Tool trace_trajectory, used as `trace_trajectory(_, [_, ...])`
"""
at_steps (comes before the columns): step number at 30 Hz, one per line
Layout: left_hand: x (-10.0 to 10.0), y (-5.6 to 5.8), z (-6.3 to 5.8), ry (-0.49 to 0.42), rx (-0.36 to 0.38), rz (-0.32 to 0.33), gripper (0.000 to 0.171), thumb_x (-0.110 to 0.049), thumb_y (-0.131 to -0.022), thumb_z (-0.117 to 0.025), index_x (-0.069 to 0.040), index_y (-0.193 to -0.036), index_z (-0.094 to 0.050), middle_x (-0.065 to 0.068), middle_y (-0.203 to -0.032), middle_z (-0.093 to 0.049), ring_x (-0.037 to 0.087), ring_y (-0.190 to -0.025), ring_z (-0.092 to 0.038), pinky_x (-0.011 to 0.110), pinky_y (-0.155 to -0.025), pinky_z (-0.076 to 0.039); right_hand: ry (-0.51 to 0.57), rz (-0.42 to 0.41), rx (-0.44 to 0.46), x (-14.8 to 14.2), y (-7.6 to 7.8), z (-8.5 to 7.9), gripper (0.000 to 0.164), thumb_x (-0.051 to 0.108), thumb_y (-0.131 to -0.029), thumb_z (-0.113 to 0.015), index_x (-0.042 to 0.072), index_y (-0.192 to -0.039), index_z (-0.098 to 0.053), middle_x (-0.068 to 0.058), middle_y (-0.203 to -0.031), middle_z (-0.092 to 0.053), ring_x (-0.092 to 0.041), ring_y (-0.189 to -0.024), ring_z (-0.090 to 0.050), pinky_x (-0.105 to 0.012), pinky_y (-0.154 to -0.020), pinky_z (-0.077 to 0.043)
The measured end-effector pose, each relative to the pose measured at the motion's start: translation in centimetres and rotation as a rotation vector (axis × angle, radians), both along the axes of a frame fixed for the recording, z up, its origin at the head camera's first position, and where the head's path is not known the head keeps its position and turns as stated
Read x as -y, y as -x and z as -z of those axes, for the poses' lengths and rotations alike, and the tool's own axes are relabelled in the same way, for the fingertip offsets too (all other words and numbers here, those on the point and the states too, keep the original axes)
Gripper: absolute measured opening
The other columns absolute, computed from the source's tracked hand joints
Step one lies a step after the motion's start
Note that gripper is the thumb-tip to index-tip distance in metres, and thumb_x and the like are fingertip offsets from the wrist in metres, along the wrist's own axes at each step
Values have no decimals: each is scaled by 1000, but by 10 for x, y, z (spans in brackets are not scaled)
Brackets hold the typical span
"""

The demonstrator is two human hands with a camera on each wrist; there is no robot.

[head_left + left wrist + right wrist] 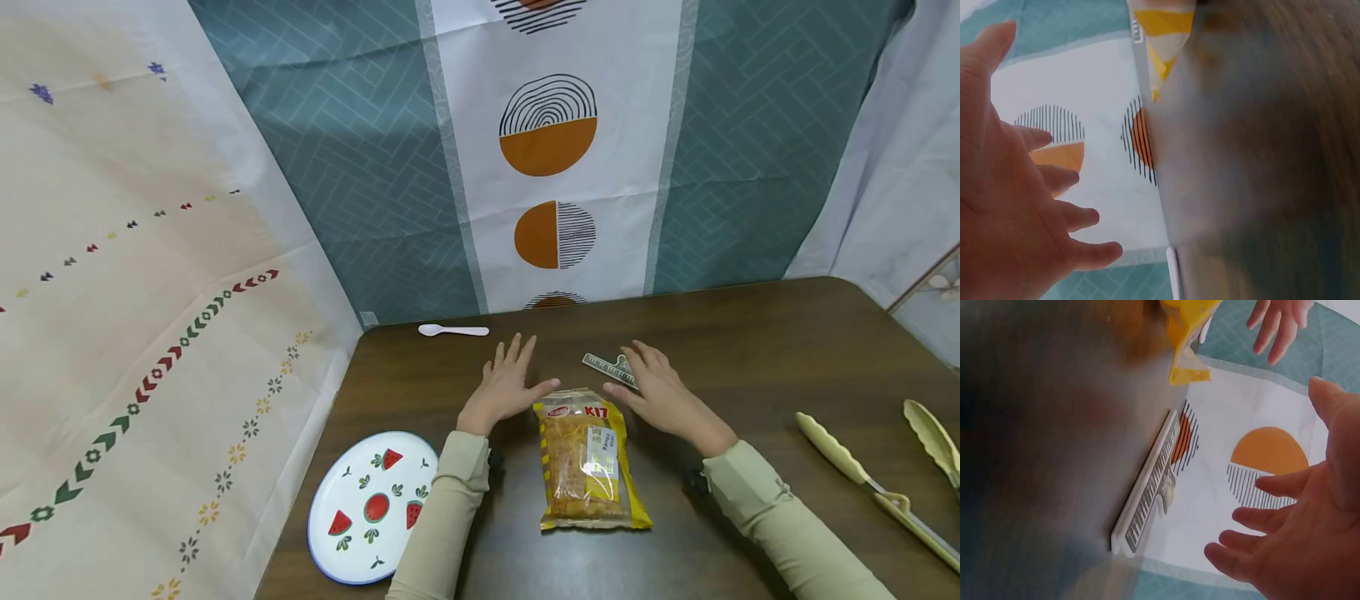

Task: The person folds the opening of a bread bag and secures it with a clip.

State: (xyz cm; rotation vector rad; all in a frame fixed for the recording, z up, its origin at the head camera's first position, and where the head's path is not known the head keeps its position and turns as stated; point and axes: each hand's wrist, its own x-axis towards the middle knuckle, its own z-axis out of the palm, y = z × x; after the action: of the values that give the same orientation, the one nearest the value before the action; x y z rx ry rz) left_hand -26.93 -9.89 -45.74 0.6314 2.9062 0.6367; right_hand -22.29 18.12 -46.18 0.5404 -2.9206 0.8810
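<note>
A yellow-edged clear bag of bread (581, 467) lies flat on the table, its upper end between the two hands. My left hand (506, 387) hovers at the bag's upper left corner, fingers spread and holding nothing. To the upper right, my right hand (660, 392) is also held with fingers apart and nothing in it. Close by its fingertips lies a long bag clip (600, 364) with a striped face, partly covered by the hand in the head view. The right wrist view shows the whole clip (1150, 487) on the table, apart from the fingers.
A white plate (352, 475) with watermelon pictures sits left of the left forearm. Near the back edge lies a small white spoon (453, 331). Tongs (877, 492) with cream tips rest at the right. Patterned cloth (555, 183) hangs behind the table.
</note>
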Motion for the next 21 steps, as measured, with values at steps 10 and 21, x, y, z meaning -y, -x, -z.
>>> trace_trajectory(10, [-17,1,3,-88,75,93,88,-63,-96,-55,-23,-164,-16,12,-167,-18,38,-151,-20,62,-114,-24,39,-59,32,5,-7,4,70,28,-105,-57,-14,-151,-25,-42,-150,-26,-60,-136,-27,-72,-104,-29])
trace_trajectory(21, [-31,5,5,-131,154,158,73,-49,-99,-60,-21,-160,-30,7,-160,-36,29,-146,-35,52,-113,-34,-11,-95,67,12,-4,12,63,25,-105,-56,-14,-149,-32,-41,-150,-31,-59,-136,-32,-70,-104,-30])
